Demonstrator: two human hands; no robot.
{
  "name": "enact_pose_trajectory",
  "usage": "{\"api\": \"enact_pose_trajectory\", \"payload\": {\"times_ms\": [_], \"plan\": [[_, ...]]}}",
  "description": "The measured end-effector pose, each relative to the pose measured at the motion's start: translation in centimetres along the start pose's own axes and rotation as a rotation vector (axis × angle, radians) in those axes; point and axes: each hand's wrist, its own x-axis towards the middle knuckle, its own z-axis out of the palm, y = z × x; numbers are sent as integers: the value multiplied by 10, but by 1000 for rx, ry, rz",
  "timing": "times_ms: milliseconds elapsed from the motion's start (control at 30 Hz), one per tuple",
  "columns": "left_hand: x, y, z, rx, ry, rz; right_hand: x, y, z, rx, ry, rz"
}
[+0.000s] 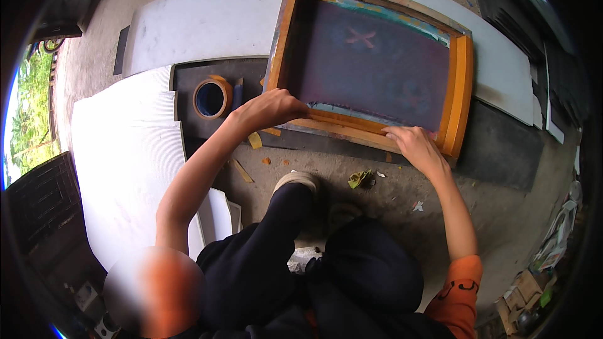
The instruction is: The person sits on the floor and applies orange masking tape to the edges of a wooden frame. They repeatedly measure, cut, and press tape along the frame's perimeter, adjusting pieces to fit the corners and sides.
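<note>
While a person crouches on a dirt floor, both hands rest on the near edge of a wooden screen-printing frame (370, 66) with purple mesh, lying flat on a white board (213, 19). Left hand (273, 110) curls over the near left rail, gripping it. Right hand (414, 144) presses fingers-flat on the near right rail. A tape roll (212, 97) sits just left of the frame.

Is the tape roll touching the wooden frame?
Apart. The head view shows the tape roll lying left of the wooden frame, with a strip of dark mat between them.
</note>
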Motion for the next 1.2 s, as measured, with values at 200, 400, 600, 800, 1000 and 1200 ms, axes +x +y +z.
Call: {"api": "enact_pose_trajectory", "payload": {"times_ms": [200, 400, 600, 800, 1000, 1200], "plan": [[-3, 1, -5, -99, -80, -111, 0, -9, -8, 33, -120, 111], [-6, -4, 5, -209, -135, -92, 9, -35, 6, 136, -161, 113], [10, 22, 16, -32, -151, -112, 55, -81, 32, 51, -196, 65], [-5, 13, 39, 348, 26, -9, -6, -20, 28, -202, 16, 24], [-20, 11, 41, 475, 133, -25, -77, 29, -18, -320, -8, 227], [-34, 7, 33, 604, 169, 32, -95, 41, -14, -403, -17, 188]]}}
